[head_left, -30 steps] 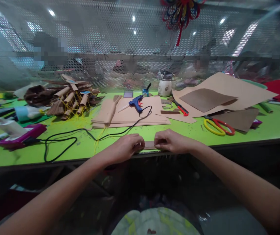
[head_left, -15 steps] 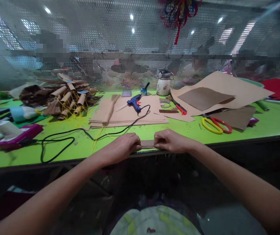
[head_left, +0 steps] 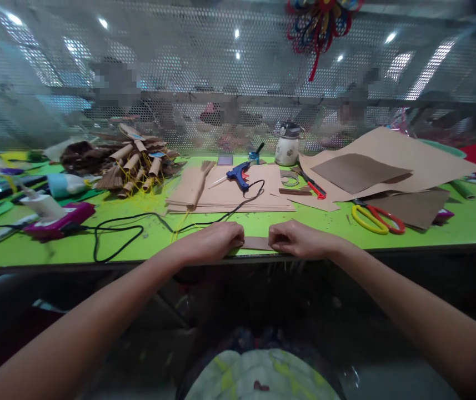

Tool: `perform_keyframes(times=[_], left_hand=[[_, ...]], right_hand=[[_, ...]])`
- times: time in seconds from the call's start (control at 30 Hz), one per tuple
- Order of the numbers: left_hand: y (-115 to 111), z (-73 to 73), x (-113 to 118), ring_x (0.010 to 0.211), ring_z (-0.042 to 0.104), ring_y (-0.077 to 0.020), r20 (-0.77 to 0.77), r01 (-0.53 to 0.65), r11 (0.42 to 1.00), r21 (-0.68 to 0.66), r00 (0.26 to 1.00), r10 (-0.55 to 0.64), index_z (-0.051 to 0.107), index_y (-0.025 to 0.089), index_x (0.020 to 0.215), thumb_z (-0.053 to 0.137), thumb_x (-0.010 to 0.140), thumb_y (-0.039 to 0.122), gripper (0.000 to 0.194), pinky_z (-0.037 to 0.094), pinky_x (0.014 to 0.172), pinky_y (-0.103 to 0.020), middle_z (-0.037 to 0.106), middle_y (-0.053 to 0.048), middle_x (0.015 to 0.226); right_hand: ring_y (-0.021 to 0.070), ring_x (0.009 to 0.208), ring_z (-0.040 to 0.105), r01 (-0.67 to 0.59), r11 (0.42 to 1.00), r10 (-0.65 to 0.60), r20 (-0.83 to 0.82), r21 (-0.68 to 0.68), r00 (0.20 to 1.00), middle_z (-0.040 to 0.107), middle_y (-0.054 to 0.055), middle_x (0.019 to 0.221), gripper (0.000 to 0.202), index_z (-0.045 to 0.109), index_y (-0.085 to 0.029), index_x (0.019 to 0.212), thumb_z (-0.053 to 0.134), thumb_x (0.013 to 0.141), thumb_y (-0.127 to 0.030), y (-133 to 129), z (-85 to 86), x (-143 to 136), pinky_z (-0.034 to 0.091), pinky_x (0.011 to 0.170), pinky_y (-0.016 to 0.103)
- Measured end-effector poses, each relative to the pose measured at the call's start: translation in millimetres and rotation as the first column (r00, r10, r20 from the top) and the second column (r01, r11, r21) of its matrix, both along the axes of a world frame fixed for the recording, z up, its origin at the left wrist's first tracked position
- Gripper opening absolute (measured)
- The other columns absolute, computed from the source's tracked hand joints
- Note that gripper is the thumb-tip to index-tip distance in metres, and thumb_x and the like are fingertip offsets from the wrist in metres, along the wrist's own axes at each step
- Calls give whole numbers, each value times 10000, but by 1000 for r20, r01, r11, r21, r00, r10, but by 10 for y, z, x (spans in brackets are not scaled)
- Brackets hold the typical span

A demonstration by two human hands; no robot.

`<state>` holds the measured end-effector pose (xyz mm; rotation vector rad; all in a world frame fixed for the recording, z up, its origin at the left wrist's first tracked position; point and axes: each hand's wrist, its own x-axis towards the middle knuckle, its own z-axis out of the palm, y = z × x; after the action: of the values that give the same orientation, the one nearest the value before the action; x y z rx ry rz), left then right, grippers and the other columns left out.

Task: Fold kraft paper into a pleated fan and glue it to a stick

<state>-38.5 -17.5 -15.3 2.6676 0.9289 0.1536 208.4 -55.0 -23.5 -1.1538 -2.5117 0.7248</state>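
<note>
A narrow strip of brown paper (head_left: 256, 243) lies along the front edge of the green table, stretched between my two hands. My left hand (head_left: 221, 240) is closed on its left end, fingers curled down. On the right end my right hand (head_left: 291, 239) is pinched, thumb and fingers bent inward. Just beyond my hands is a stack of brown paper sheets (head_left: 258, 201), with a blue glue gun (head_left: 240, 175) resting on top. A gathered, tied paper piece (head_left: 199, 186) lies on the stack's left side.
Yellow-and-red scissors (head_left: 377, 216) and large brown sheets (head_left: 391, 147) lie to the right. A red-handled cutter (head_left: 316, 186) and a white bottle (head_left: 287, 145) stand nearer the middle. Paper bundles (head_left: 131, 166) and a purple power strip (head_left: 60, 219) with black cord occupy the left.
The whole view has shifted, so the table's things appear further right. Both hands stay on the strip at the table edge, with little visible movement.
</note>
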Motion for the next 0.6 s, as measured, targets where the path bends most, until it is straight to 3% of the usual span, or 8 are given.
perform_keyframes(times=[0.17,0.4,0.6], left_hand=[[69,67,19,708,547,-151,-88,17,996,-85,996,-25,601,188,846,413,886,316,231,359,597,-234,622,-29,807],[-35,9,-4,734,540,-151,-39,3,1000,15,999,-3,580,187,844,391,886,278,214,365,621,-237,598,-26,827],[-49,46,12,724,541,-155,-39,-19,1000,4,999,19,572,188,837,393,890,290,213,354,595,-237,609,-24,827]], right_hand=[[108,587,458,0,1000,1,18,-28,1000,553,-6,663,72,590,-140,813,522,810,-162,24,1,6,330,542,210],[110,594,475,12,998,-13,-20,-57,1000,566,-4,662,59,585,-139,776,526,774,-134,3,11,-1,346,551,211],[106,577,465,13,997,-13,1,-77,1000,557,-10,643,54,583,-139,771,530,770,-144,25,26,-14,340,540,208]])
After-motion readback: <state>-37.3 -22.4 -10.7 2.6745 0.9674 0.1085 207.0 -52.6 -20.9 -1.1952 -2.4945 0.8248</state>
